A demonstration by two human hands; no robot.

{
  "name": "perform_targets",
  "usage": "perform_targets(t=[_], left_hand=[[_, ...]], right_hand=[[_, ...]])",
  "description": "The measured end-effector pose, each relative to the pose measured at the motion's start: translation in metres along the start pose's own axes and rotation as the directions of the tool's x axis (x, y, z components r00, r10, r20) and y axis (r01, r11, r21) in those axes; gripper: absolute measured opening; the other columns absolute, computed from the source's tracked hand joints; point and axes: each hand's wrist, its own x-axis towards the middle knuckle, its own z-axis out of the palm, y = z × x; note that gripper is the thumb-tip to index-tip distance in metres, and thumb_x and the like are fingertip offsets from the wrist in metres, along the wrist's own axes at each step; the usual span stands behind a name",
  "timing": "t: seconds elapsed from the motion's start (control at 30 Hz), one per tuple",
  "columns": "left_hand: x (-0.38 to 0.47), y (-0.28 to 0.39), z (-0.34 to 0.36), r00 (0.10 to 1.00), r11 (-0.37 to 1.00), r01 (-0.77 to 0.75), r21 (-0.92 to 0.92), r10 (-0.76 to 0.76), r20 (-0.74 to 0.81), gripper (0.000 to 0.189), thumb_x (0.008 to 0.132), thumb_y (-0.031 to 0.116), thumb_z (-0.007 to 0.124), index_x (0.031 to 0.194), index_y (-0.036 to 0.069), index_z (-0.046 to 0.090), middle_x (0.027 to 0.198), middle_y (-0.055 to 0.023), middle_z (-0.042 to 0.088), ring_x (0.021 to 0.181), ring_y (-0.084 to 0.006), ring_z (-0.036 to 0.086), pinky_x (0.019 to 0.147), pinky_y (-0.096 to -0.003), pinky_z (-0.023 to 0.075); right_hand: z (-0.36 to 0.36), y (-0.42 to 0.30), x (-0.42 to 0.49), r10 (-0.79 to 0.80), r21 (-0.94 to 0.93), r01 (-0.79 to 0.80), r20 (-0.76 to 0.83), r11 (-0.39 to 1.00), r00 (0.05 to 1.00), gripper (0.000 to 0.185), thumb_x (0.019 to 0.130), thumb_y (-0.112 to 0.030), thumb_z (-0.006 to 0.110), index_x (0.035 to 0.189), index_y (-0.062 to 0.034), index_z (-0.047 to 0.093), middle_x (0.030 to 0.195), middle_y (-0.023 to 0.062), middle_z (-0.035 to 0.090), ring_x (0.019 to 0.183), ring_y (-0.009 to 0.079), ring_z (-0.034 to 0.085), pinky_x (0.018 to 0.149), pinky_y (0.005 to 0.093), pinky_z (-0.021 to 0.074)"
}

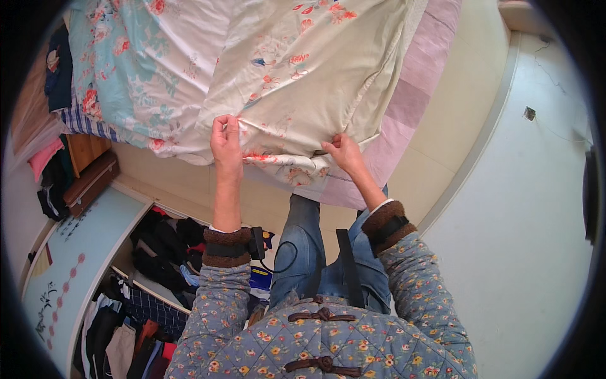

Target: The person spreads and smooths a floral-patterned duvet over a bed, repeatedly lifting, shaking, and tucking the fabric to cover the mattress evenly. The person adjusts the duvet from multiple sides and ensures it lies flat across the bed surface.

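Observation:
Before me a cream floral quilt (326, 94) lies over a bed, its near edge bunched and wrinkled. My left hand (226, 139) pinches a fold of it between thumb and fingers, raising a crease. To the right, my right hand (342, 149) grips the quilt near its corner, fingertips partly hidden by the cloth. Under the quilt a pink and mauve checked sheet (412, 97) shows along the right side and hangs over the near edge. A second floral cloth in white and pale blue (147, 85) adjoins on the left.
An open wardrobe holding clothes (165, 256) stands at lower left, beside its pale blue sliding door (75, 265). A brown case (92, 184) sits near a wooden cabinet (87, 151). Tiled floor (440, 137) runs between the bed and the right-hand wall (525, 203).

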Motion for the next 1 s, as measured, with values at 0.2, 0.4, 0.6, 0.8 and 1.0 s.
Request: perform_targets(t=[0.2,0.4,0.6,0.8,1.0], left_hand=[[0.009,-0.034,0.001,0.975,0.981,0.091,0.173,-0.123,0.183,0.025,0.09,0.019,0.051,0.112,0.007,0.05,0.089,0.0003,0.056,0.079,-0.0082,0.049,0.07,-0.0214,0.0403],[0.011,-0.067,0.025,0.869,0.47,-0.488,0.735,0.182,0.461,0.039,0.077,0.019,0.06,0.114,0.009,0.05,0.107,-0.0074,0.056,0.101,-0.0257,0.05,0.082,-0.041,0.0379],[-0.012,-0.076,0.044,0.833,0.422,-0.523,0.741,0.068,0.549,0.029,0.075,0.012,0.056,0.104,0.006,0.051,0.095,-0.0087,0.056,0.094,-0.0282,0.051,0.073,-0.0406,0.038],[-0.028,-0.064,0.043,0.839,0.918,0.071,0.39,-0.266,0.474,0.018,0.078,0.01,0.06,0.095,0.004,0.057,0.076,-0.0021,0.056,0.068,-0.0128,0.053,0.06,-0.0285,0.0408],[-0.038,-0.048,0.032,0.555,0.811,0.569,0.135,-0.5,0.664,0.018,0.086,0.011,0.056,0.101,0.002,0.059,0.086,0.0043,0.057,0.075,-0.003,0.05,0.066,-0.0184,0.0418]], right_hand=[[0.063,-0.008,0.012,0.175,0.291,-0.109,-0.21,0.95,0.962,0.046,0.072,-0.028,0.067,0.099,0.0052,0.051,0.088,0.0184,0.062,0.081,0.031,0.06,0.073,0.0371,0.0458],[0.067,-0.027,0.008,0.07,0.67,0.075,-0.187,0.739,0.98,0.036,0.079,-0.014,0.059,0.108,0.0043,0.049,0.094,0.0113,0.063,0.077,0.0188,0.059,0.068,0.0298,0.0452],[0.061,-0.029,0.005,-0.005,0.634,0.098,-0.147,0.767,0.989,0.04,0.079,-0.012,0.059,0.114,0.0008,0.044,0.089,0.0094,0.061,0.079,0.0178,0.056,0.072,0.0285,0.0436],[0.041,-0.029,-0.029,-0.014,0.741,0.135,-0.167,0.657,0.986,0.04,0.077,-0.008,0.06,0.112,0.0018,0.046,0.105,0.0111,0.056,0.098,0.0194,0.053,0.086,0.0301,0.0406],[0.004,-0.036,-0.064,-0.07,0.687,-0.102,0.217,0.719,0.974,0.056,0.074,-0.01,0.062,0.123,0.0018,0.039,0.115,0.0101,0.051,0.106,0.0164,0.048,0.091,0.0285,0.038]])
